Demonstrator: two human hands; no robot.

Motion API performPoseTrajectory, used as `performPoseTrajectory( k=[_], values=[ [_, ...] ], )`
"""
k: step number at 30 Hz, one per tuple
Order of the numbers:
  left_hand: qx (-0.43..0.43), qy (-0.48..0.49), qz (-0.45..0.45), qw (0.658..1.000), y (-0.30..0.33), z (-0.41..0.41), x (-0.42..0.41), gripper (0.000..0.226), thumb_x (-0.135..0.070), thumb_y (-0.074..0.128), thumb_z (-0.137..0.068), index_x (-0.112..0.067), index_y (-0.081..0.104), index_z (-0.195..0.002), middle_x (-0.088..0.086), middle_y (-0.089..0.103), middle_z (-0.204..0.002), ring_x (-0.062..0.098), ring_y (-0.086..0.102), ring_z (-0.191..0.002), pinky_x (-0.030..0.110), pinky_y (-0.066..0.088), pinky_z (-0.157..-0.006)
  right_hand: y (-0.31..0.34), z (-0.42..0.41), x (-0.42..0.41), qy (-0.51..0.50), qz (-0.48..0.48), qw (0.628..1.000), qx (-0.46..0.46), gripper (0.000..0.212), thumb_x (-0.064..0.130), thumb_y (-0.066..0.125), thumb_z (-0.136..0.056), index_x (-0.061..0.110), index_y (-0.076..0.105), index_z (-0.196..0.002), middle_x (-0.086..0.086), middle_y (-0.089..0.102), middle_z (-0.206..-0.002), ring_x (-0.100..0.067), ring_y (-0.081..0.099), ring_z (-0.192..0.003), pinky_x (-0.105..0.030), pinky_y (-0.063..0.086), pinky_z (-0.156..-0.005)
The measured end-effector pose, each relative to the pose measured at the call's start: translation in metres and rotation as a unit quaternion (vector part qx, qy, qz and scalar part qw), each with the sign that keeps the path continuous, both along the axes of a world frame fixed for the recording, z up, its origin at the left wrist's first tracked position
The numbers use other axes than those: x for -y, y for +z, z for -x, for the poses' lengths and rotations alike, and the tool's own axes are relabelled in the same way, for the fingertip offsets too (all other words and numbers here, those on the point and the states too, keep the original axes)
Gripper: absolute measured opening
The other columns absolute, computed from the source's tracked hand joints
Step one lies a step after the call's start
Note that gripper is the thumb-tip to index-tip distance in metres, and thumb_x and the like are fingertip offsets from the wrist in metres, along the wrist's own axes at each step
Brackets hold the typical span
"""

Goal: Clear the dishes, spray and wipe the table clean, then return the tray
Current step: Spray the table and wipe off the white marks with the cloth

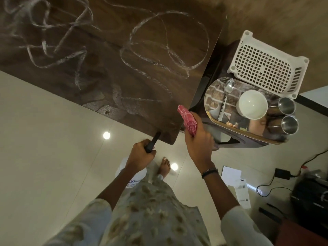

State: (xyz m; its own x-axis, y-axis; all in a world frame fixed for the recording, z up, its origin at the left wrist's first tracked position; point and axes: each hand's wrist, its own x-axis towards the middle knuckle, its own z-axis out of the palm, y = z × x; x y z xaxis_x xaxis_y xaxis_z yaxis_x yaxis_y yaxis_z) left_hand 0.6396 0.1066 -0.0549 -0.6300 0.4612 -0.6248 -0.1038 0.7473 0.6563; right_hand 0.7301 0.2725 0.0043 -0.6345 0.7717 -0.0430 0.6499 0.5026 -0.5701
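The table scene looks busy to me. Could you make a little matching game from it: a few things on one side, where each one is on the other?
Things:
1. spray bottle
2. red cloth
3. white bowl
4. white basket

Places:
A. on the steel tray
B. in the right hand
C. beyond the tray, holding nothing
D. in the left hand

Pairs: 1-D, 2-B, 3-A, 4-C
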Motion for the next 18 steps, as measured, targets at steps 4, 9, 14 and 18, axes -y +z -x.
performPoseTrajectory(
  k=[4, 9, 14, 18],
  values=[
    [-0.017, -0.016, 0.01, 1.0, 0.001, 0.011, 0.001, 0.031, -0.023, 0.067, -0.081, -0.02, 0.047, -0.058, -0.004, 0.044, -0.047, 0.018, 0.037, -0.046, 0.028, 0.037, -0.053, -0.015, 0.022, -0.003, 0.046, -0.094, 0.994, 0.012, 0.06, 0.024, 0.072, -0.083, 0.008, 0.049, -0.135, -0.015, 0.063, -0.125, -0.032, 0.064, -0.108, -0.044, 0.052, -0.085],
    [-0.006, -0.001, -0.038, 0.999, 0.009, 0.031, 0.004, 0.02, -0.015, 0.068, -0.077, -0.023, 0.056, -0.064, 0.004, 0.055, -0.057, 0.024, 0.046, -0.056, 0.033, 0.043, -0.061, -0.05, 0.03, 0.004, 0.175, -0.092, 0.973, 0.115, 0.064, 0.021, 0.073, -0.082, 0.006, 0.044, -0.138, -0.016, 0.049, -0.141, -0.037, 0.046, -0.13, -0.057, 0.044, -0.101],
    [-0.004, 0.029, -0.055, 0.998, 0.014, 0.046, 0.012, 0.014, -0.022, 0.063, -0.072, -0.008, 0.061, -0.074, 0.022, 0.058, -0.066, 0.023, 0.044, -0.058, 0.035, 0.043, -0.062, -0.072, 0.016, 0.016, 0.248, -0.044, 0.952, 0.174, 0.078, 0.067, 0.041, -0.087, 0.021, 0.03, -0.148, -0.006, 0.021, -0.158, -0.034, 0.01, -0.147, -0.054, 0.007, -0.118],
    [0.0, 0.024, -0.054, 0.998, 0.013, 0.053, 0.017, 0.024, -0.028, 0.059, -0.072, -0.005, 0.062, -0.077, 0.025, 0.058, -0.07, 0.032, 0.047, -0.062, 0.031, 0.041, -0.062, -0.085, 0.038, 0.012, 0.186, -0.052, 0.958, 0.21, 0.076, 0.069, 0.032, -0.088, 0.024, 0.026, -0.149, -0.007, 0.017, -0.159, -0.037, 0.005, -0.146, -0.063, 0.011, -0.115]
  ],
)
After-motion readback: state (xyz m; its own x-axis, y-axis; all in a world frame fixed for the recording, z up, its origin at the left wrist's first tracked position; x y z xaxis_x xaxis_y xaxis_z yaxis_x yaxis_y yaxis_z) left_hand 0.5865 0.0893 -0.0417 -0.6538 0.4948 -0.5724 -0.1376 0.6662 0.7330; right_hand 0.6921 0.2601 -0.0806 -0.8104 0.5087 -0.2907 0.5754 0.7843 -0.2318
